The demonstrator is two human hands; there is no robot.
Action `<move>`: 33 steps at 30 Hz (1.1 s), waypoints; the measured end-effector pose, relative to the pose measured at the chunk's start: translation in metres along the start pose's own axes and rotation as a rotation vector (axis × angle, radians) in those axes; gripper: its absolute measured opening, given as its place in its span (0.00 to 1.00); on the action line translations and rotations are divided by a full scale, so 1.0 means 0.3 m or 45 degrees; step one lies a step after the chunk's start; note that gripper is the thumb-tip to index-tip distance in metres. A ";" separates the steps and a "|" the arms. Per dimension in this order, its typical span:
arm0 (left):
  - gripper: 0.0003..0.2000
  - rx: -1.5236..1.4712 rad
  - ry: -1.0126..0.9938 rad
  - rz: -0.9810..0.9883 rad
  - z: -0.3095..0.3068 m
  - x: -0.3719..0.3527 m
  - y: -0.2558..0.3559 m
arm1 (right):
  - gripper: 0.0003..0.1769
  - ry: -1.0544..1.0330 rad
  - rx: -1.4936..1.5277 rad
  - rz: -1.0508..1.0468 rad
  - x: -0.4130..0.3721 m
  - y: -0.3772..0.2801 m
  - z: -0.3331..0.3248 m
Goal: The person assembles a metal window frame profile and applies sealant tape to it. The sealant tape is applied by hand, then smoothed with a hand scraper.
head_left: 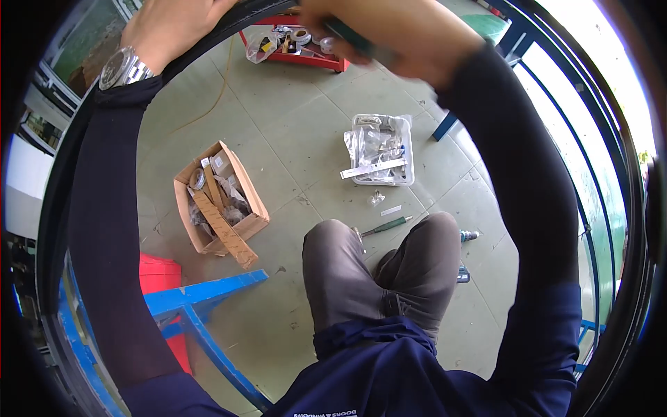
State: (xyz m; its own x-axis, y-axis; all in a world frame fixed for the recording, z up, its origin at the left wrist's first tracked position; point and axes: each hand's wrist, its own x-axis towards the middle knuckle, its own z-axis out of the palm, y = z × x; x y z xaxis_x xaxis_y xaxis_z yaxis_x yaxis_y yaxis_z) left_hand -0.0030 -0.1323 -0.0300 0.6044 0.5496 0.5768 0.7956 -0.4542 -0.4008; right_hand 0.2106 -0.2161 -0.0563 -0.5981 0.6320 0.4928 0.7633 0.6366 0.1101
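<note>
My left hand (170, 28), with a metal watch (119, 68) on its wrist, is at the top left against a dark curved frame bar (240, 15). The upper edge cuts off most of its fingers, so whether they grip the bar cannot be seen. Smeared by motion, my right hand (396, 28) is at the top centre, closed around a dark green tool handle (347, 36). What the tool's working end looks like is hidden. Below, between my knees, a screwdriver-like tool with a green handle (396, 224) lies on the floor.
On the tiled floor stand an open cardboard box (256, 217) of parts and a clear plastic tub (408, 170) with bagged hardware. A red cart (313, 61) is farther back. A blue metal stand (208, 288) is at left, by a red container (158, 273). Blue railings (556, 97) line the right.
</note>
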 end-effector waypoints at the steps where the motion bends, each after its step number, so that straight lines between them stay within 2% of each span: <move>1: 0.20 -0.013 0.020 -0.003 -0.005 -0.008 0.010 | 0.03 -0.134 0.008 0.088 0.005 -0.034 -0.024; 3: 0.20 -0.007 0.021 0.007 0.016 0.000 -0.009 | 0.02 -0.439 -0.159 0.247 0.049 -0.090 -0.073; 6: 0.21 -0.013 0.030 0.008 0.001 0.003 -0.018 | 0.06 -0.265 0.183 0.132 0.082 0.088 0.060; 7: 0.21 -0.029 0.027 0.007 0.007 0.000 -0.016 | 0.07 -0.111 -0.178 -0.084 0.044 0.089 0.040; 11: 0.20 -0.006 0.024 0.001 0.018 -0.005 -0.020 | 0.01 -0.384 0.292 0.357 0.002 0.003 -0.067; 14: 0.21 -0.030 -0.020 -0.027 -0.008 0.000 0.000 | 0.03 -0.117 -0.499 -0.135 0.033 0.065 -0.003; 16: 0.21 -0.035 -0.002 -0.013 0.000 0.000 -0.008 | 0.04 -0.218 -0.971 -0.275 0.077 0.074 0.019; 18: 0.21 -0.024 0.019 0.007 0.003 -0.005 -0.006 | 0.03 -0.251 -0.662 -0.221 0.036 0.051 -0.020; 19: 0.21 -0.016 0.029 0.012 0.008 -0.012 -0.011 | 0.03 -0.386 -0.335 0.018 0.022 0.026 -0.048; 22: 0.21 0.016 0.075 -0.002 0.000 -0.024 0.007 | 0.04 -0.643 -0.342 0.343 0.115 -0.175 -0.168; 23: 0.21 0.004 0.052 -0.007 -0.003 -0.019 0.007 | 0.04 -0.440 -0.457 -0.068 0.098 -0.079 -0.123; 25: 0.22 -0.020 0.007 -0.016 -0.009 -0.006 -0.002 | 0.05 -0.261 -0.708 -0.419 0.123 0.019 -0.021; 27: 0.22 0.018 0.011 -0.047 -0.010 0.001 -0.008 | 0.04 -0.110 -0.206 -0.146 0.024 0.051 -0.026; 28: 0.22 0.022 -0.003 -0.056 0.007 0.002 -0.005 | 0.04 -0.220 0.251 0.210 -0.059 0.025 -0.058; 29: 0.22 0.047 0.032 -0.065 0.033 0.005 -0.010 | 0.04 -0.199 0.682 0.595 -0.143 0.000 -0.089; 31: 0.21 0.064 0.140 0.026 0.057 -0.006 -0.004 | 0.19 -0.161 1.038 1.020 -0.386 -0.045 -0.145; 33: 0.21 0.020 0.147 0.124 0.089 0.016 -0.052 | 0.32 -0.021 0.967 1.031 -0.596 -0.102 -0.174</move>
State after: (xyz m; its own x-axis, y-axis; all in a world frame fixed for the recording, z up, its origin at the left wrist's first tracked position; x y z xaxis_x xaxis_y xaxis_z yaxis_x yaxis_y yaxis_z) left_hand -0.0112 -0.1038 -0.0399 0.6706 0.4187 0.6123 0.7346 -0.4897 -0.4696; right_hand 0.3071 -0.3717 -0.1027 0.0020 0.9858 0.1679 0.5853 0.1350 -0.7995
